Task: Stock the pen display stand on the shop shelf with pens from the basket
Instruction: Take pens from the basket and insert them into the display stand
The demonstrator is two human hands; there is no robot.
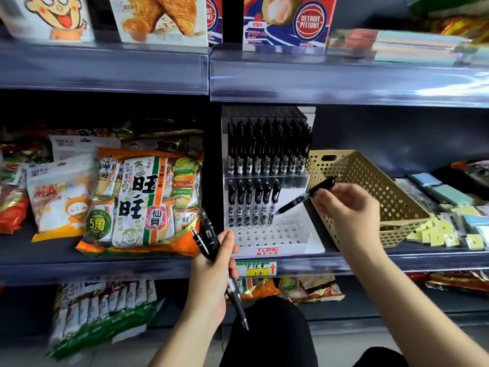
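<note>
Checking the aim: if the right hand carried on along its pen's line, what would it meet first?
Probably the pen display stand, at the empty holes beside the lower row's last pen; depth is unclear.

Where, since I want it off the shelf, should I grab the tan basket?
Grip the handle slot in the basket's far end wall, reaching down over the open rim: no other handle shows, and the pen stand crowds its left side.
</note>
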